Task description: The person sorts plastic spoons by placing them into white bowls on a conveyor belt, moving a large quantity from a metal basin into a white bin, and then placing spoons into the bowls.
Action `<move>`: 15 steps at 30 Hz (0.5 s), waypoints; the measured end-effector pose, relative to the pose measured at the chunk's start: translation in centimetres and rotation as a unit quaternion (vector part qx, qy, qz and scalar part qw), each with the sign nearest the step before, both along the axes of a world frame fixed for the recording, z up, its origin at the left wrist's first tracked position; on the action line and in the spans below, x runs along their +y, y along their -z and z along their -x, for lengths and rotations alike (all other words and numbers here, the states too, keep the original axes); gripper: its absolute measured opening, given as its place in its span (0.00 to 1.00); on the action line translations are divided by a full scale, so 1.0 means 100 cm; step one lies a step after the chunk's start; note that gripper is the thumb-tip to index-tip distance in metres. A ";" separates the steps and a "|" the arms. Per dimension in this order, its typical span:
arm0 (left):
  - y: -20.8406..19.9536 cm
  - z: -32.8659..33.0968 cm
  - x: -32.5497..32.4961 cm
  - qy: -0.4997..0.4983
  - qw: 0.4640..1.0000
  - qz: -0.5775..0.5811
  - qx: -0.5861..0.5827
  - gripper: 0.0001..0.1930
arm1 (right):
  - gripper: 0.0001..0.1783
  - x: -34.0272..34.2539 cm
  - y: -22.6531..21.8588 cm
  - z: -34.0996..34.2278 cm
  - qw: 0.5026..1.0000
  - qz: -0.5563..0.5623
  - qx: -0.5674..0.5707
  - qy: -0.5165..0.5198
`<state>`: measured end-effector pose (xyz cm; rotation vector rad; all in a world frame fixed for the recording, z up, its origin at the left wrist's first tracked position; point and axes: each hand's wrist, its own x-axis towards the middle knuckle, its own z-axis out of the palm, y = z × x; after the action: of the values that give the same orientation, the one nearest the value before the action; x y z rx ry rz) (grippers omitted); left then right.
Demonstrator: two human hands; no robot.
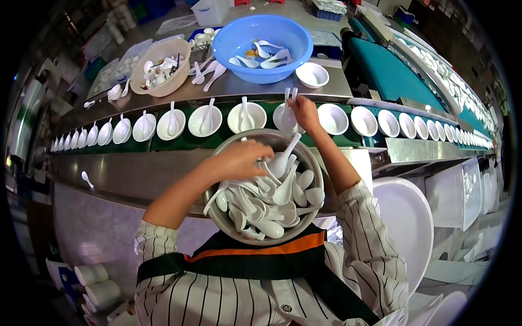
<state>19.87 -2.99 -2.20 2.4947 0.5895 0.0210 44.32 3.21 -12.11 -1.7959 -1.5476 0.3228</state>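
Observation:
A steel basin [319, 217] close to my body is heaped with white soup spoons [269, 209]. My left hand [244, 159] reaches over its far left part, fingers bent and apart among the spoons; no spoon is clearly gripped. Beyond the basin, my right hand [305, 113] pinches a white spoon [288, 96] by its upright handle over a white bowl [281, 115] on the green belt. Two handles show side by side there; my fingers partly hide them. Bowls to the left, such as the nearest one [235, 119], each hold a spoon. Those to the right, like this bowl [333, 119], have none.
Behind the belt, a blue tub [263, 32] holds several spoons, and a beige tub [179, 73] holds mixed pieces. A loose bowl [312, 75] stands beside the blue tub. A teal conveyor [389, 70] runs at right. One spoon [87, 179] lies at the left edge.

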 end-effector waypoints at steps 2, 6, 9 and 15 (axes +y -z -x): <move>-0.003 0.005 -0.004 0.018 0.999 0.010 0.051 0.18 | 0.17 -0.006 0.005 0.004 0.999 -0.032 0.022 0.023; 0.008 0.013 -0.002 0.056 0.997 0.028 0.032 0.19 | 0.15 -0.012 -0.009 -0.009 0.991 -0.104 0.052 0.069; 0.006 0.007 0.003 0.088 0.994 0.047 0.040 0.17 | 0.16 -0.017 -0.003 -0.030 0.993 0.015 -0.054 0.106; -0.007 0.007 0.009 0.087 0.980 0.171 0.046 0.15 | 0.22 -0.049 -0.024 -0.015 0.989 -0.133 -0.047 -0.045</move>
<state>19.14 -2.10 -1.46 2.2101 0.3736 -0.2440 45.86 -1.66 -9.74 -1.5557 -1.6550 0.0693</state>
